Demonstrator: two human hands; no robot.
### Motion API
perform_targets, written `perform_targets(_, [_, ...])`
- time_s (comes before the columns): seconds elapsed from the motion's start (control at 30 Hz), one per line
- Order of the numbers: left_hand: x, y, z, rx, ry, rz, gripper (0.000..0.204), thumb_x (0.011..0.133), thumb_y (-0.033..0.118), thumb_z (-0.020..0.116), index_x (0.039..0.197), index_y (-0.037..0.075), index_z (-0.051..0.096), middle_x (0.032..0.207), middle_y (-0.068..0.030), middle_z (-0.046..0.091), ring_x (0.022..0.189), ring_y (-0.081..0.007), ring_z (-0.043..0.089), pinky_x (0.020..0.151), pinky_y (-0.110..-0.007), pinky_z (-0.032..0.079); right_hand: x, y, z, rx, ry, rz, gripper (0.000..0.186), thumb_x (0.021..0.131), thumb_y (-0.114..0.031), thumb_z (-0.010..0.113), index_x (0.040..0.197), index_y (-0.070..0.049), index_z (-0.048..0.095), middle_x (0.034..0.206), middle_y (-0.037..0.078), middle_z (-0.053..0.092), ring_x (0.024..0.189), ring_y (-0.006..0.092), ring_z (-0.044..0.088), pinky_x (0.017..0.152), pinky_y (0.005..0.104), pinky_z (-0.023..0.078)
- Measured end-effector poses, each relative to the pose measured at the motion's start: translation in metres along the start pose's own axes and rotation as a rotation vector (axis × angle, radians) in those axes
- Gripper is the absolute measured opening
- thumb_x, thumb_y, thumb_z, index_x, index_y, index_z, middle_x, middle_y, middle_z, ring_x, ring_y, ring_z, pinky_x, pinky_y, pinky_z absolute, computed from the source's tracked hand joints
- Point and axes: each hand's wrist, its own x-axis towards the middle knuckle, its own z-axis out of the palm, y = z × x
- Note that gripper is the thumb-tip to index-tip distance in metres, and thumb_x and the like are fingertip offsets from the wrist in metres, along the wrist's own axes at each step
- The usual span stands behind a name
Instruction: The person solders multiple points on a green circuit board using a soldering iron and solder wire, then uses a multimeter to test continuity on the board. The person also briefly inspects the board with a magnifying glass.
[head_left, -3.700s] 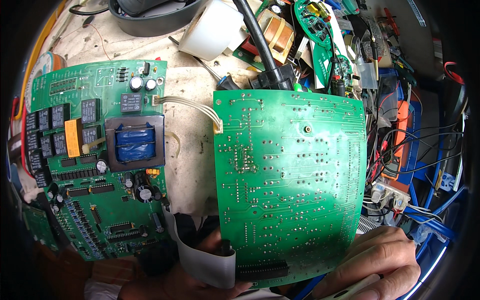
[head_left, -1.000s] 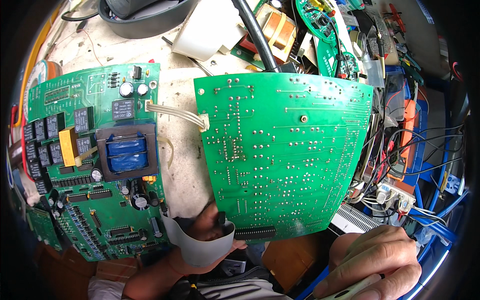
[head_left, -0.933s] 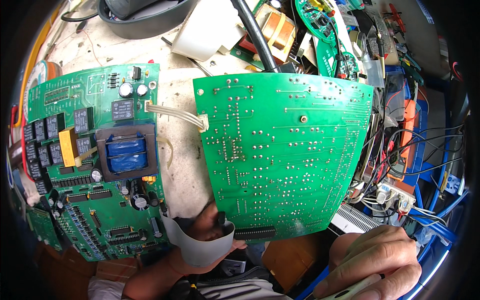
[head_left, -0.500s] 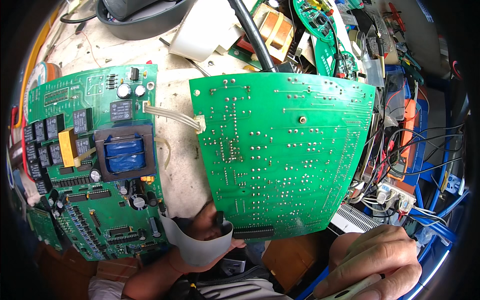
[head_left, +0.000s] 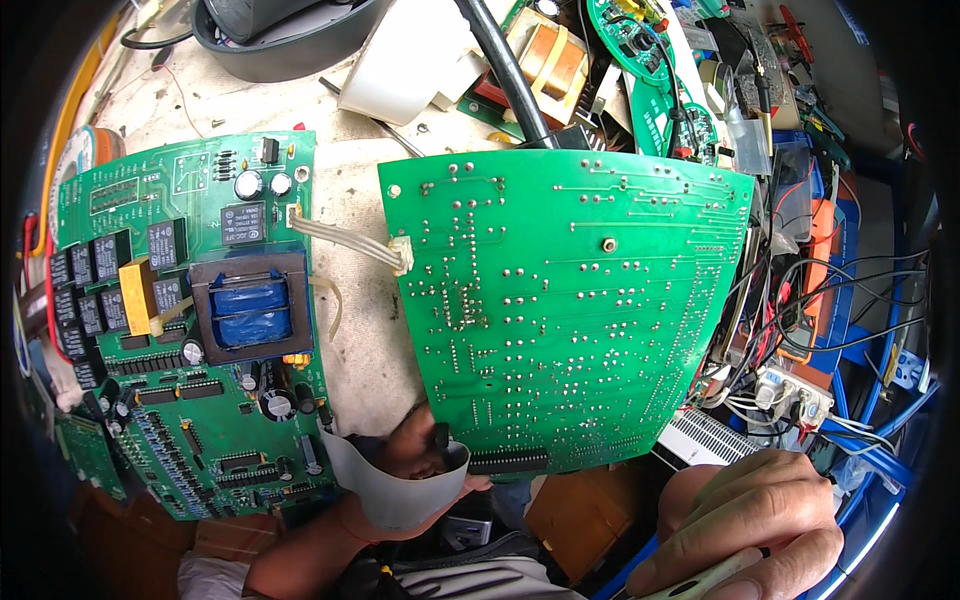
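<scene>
A large green circuit board stands solder side toward me, tilted. Its lower left edge rests in my left hand, whose fingers are partly hidden behind the board and a grey ribbon cable. That cable and a bundle of pale wires link it to a second circuit board, which lies component side up on the left with a blue transformer and black relays. At the lower right, my right hand is closed around a slim, pale, flat tool, mostly covered by the fingers.
Behind the boards are a dark round tray, a white plastic housing, a thick black cable and round green boards. Tangled wires and a grey connector block crowd the right side.
The held circuit board has tilted slightly: its top edge sits a little lower and its upper right corner a bit farther right. My right hand has stayed put.
</scene>
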Motion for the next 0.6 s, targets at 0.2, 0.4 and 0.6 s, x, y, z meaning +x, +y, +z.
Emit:
perform_targets(0.2, [0.0,-0.004,0.003,-0.08,0.036,0.005,0.085,0.095,-0.003,0.076,0.161,0.005,0.023,0.136,-0.015,0.063,0.112,-0.0238,0.073,0.083,-0.038,0.068,-0.003,0.0,0.001,0.002,0.017,0.006,0.054,0.092,-0.043,0.085,0.122,-0.003,0.063,0.086,0.018,0.073,0.063,0.0194,0.073,0.048,0.0268,0.057])
perform_targets(0.4, [0.0,-0.004,0.002,-0.048,0.039,0.0,0.085,0.095,-0.002,0.077,0.161,0.004,0.022,0.138,-0.015,0.062,0.112,-0.024,0.073,0.083,-0.038,0.067,-0.002,0.005,0.002,0.014,0.009,0.007,0.054,0.092,-0.041,0.085,0.123,-0.003,0.063,0.087,0.019,0.073,0.064,0.0204,0.073,0.049,0.027,0.058])
perform_targets(0.6, [0.0,-0.002,0.005,-0.149,0.068,-0.027,0.085,0.095,-0.002,0.077,0.161,0.004,0.023,0.138,-0.0152,0.062,0.112,-0.0242,0.073,0.084,-0.038,0.067,0.0,0.011,-0.002,0.025,-0.012,-0.106,0.057,0.09,-0.04,0.087,0.125,-0.002,0.062,0.089,0.02,0.073,0.066,0.0207,0.074,0.049,0.0276,0.059])
